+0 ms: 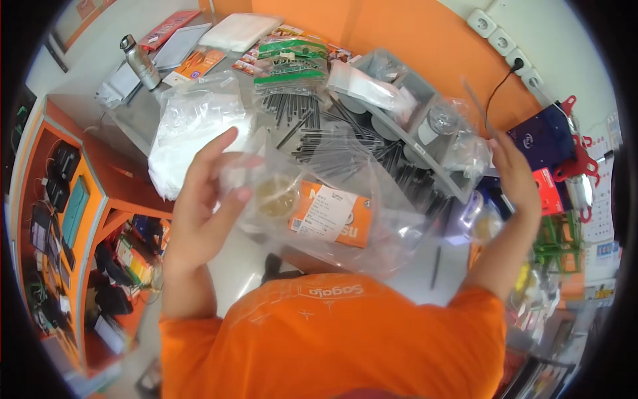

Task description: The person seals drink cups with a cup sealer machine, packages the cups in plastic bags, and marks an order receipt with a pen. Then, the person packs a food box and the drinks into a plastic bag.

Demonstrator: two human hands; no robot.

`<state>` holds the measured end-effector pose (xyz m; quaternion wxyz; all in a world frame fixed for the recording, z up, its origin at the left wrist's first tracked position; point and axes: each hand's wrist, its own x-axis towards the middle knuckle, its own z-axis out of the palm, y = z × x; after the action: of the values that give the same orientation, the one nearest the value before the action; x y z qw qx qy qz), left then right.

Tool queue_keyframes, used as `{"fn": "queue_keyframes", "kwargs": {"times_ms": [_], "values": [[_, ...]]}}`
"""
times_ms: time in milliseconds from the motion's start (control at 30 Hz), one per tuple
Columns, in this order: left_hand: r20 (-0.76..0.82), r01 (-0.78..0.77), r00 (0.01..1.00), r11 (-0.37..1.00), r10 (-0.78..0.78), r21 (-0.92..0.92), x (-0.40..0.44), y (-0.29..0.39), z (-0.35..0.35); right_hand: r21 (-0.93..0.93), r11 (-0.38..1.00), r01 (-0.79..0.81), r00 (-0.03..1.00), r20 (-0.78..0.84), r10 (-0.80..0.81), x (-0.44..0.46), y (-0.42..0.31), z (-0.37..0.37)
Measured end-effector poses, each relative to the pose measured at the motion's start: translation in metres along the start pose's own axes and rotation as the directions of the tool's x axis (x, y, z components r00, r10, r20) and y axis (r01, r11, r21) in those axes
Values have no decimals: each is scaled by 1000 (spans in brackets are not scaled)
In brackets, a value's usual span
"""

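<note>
A clear plastic bag [392, 229] sits in front of my body. Inside it are a round cup [277, 196] with yellowish contents and an orange box [359, 216] bearing a white printed receipt [327, 211]. My left hand [206, 199] is at the bag's left edge, thumb apart from the fingers, some fingertips seen through the film. Raised at the right, my right hand [515, 176] grips a thin, blurred grey straw [475, 103] that points up and left. Many black straws [332, 143] lie loose on the table behind the bag.
A grey divided bin [415, 146] holds wrapped items and cups. White plastic bags [189, 136] are stacked at left, near a metal bottle [139, 63]. Green-printed packs [290, 66] lie at the back. Orange shelves [123, 163] stand left; a dark blue box [541, 143] is at right.
</note>
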<state>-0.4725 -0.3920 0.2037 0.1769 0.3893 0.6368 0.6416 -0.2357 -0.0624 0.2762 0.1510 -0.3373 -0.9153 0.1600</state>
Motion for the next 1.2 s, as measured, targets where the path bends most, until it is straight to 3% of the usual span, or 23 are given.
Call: {"fn": "queue_keyframes", "kwargs": {"times_ms": [33, 67, 100, 167, 200, 233, 300, 367, 433, 467, 533, 600, 700, 767, 867, 933, 967, 1000, 1033, 1067, 1100, 1133, 1200], "values": [[39, 19, 999, 997, -16, -72, 4, -2, -1, 156, 988, -18, 998, 56, 9, -16, -38, -14], [64, 14, 998, 996, -9, -85, 8, -6, 0, 578, 790, 203, 969, 0, -249, -32, -69, 4], [19, 30, 999, 990, -27, -140, 11, -12, 1, 777, 568, 273, 917, -33, -396, -40, -97, 26], [-87, 25, 995, 937, -58, -347, 22, -21, 3, 989, 76, 128, 812, -60, -581, -34, -148, 87], [-81, 11, 996, 933, -42, -359, 22, -26, 2, 999, 38, 23, 780, 6, -626, -31, -162, 125], [-87, 30, 994, 927, -67, -375, 22, -29, -2, 975, 219, -21, 779, 153, -607, -27, -166, 166], [-113, 42, 989, 913, -96, -405, 21, -34, -10, 695, 701, 161, 682, 435, -588, -11, -150, 211], [-69, 29, 996, 932, -58, -362, 19, -35, -12, 210, 757, 619, 707, 270, -654, 9, -116, 236], [48, 31, 999, 935, -15, -354, 18, -38, -9, -61, 918, 392, 828, 459, -323, 33, -75, 275], [71, 39, 997, 934, -15, -355, 18, -37, -6, -63, 927, 371, 838, 453, -304, 44, -41, 306], [197, -16, 979, 981, 55, -191, 18, -34, 2, -252, 939, 235, 871, 483, -89, 57, 14, 356], [302, 22, 953, 991, 20, -135, 16, -22, 1, -307, 923, 232, 843, 537, -33, 53, 7, 341], [317, -133, 944, 983, 88, 125, 19, -21, -10, -437, 844, 310, 721, 687, 90, 46, -48, 275], [219, -373, 924, 866, 314, 332, 33, -39, -25, -389, 847, 363, 688, 724, 39, 25, -83, 213], [129, -366, 929, 803, 348, 470, 53, -43, -49, -173, 921, 348, 686, 717, -125, -25, -116, 110], [88, -227, 974, 872, 210, 433, 57, -34, -54, -261, 939, 223, 597, 798, 80, -57, -125, 60], [87, -222, 975, 873, 205, 434, 58, -41, -55, -259, 940, 223, 593, 801, 80, -76, -116, 50], [141, -295, 955, 870, 260, 395, 60, -50, -55, -315, 815, 486, 699, 700, -147, -94, -106, 41], [194, -369, 928, 859, 319, 354, 61, -52, -53, -408, 611, 679, 708, 585, -396, -105, -99, 36], [198, -381, 923, 851, 329, 361, 61, -45, -47, -412, 611, 676, 714, 573, -403, -106, -95, 35], [215, -152, 967, 986, 134, 68, 60, -36, -37, -478, 494, 726, 687, 510, -517, -105, -92, 34], [294, 125, 954, 968, -57, -217, 59, -27, -26, -547, 373, 750, 639, 452, -622, -102, -90, 34], [337, 71, 941, 979, -3, -189, 69, -29, 10, -502, 398, 768, 561, 228, -795, -74, -100, 36]]}}
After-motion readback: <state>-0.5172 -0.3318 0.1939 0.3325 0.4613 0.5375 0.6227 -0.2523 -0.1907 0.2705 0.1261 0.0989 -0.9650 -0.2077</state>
